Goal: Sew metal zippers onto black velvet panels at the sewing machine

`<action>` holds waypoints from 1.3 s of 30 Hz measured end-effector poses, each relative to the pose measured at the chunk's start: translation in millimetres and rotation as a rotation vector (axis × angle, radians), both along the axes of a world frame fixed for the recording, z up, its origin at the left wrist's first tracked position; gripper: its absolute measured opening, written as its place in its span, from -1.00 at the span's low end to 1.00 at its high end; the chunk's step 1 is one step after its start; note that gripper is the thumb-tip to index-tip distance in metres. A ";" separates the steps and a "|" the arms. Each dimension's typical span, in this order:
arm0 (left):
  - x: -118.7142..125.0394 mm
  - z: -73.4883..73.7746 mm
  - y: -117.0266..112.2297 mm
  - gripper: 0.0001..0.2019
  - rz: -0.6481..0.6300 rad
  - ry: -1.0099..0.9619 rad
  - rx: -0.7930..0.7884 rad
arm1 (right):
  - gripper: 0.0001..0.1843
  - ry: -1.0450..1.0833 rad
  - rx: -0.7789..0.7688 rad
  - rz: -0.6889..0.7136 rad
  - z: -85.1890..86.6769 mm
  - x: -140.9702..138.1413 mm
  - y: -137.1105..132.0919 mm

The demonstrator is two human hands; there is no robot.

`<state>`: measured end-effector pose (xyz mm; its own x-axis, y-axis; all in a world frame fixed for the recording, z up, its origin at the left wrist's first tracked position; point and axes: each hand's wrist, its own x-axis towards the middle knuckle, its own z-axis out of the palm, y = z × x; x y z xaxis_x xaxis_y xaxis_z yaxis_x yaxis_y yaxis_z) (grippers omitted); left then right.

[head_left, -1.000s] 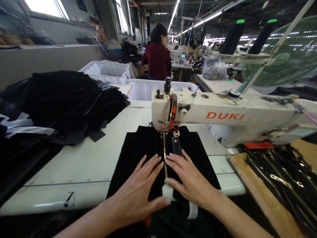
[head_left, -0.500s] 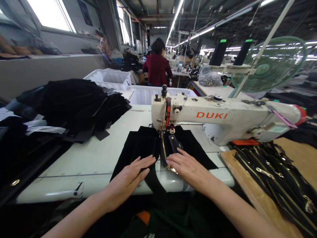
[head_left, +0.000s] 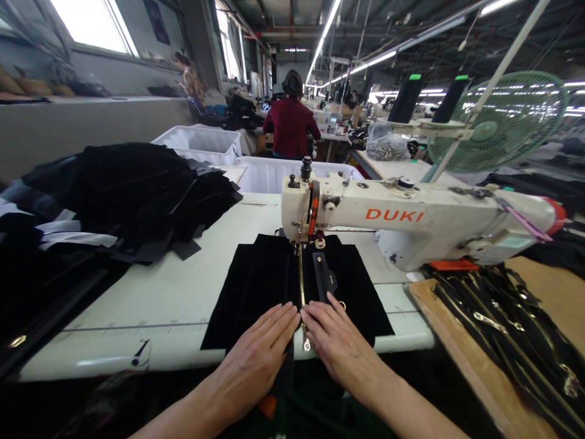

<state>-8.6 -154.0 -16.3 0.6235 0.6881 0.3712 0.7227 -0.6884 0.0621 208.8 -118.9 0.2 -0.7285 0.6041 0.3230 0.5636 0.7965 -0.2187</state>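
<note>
A black fabric piece [head_left: 256,286] with a gold zipper [head_left: 301,285] down its middle lies flat under the needle of a white DUKI sewing machine [head_left: 411,222]. My left hand [head_left: 258,360] rests flat on the fabric just left of the zipper, fingers stretched out and together. My right hand [head_left: 338,344] lies flat on the fabric right of the zipper, fingertips almost touching those of the left hand. The zipper pull [head_left: 306,345] hangs between the two hands at the table's front edge. Neither hand grips anything.
A heap of black fabric pieces [head_left: 137,195] covers the table's left. A wooden board with several zippers [head_left: 507,323] lies at the right. White bins [head_left: 201,141] stand behind the table, a green fan [head_left: 503,122] behind the machine. A person in red [head_left: 291,125] works further back.
The fabric lay bunched and skewed half a second ago; now it lies flat and straight. Both hands moved together toward the zipper at the front edge.
</note>
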 end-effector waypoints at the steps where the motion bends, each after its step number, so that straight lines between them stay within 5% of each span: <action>1: 0.4 -2.1 -0.7 -0.46 -0.002 0.015 0.013 | -0.58 0.068 -0.041 -0.033 -1.5 -1.5 -0.7; 7: 0.9 -7.3 -2.7 -0.43 -0.010 0.076 0.039 | -0.66 0.307 -0.245 -0.253 -8.1 -10.2 -2.9; 21: -1.0 -1.5 -0.9 -0.45 -0.026 0.005 -0.022 | -0.85 0.441 -0.169 -0.284 -3.2 -23.4 1.7; 29: -11.2 27.1 2.3 -0.44 0.007 -0.039 -0.024 | -0.80 0.397 -0.035 -0.167 -11.2 -17.8 4.5; 39: -16.3 49.1 44.7 -0.50 0.003 -0.082 -0.063 | -0.82 0.438 0.072 -0.122 -19.3 -26.1 48.6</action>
<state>-24.9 -109.3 32.8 0.5907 0.7134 0.3771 0.7154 -0.6791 0.1642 182.7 -70.3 -19.1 -0.4388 0.6420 0.6288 0.5214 0.7518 -0.4037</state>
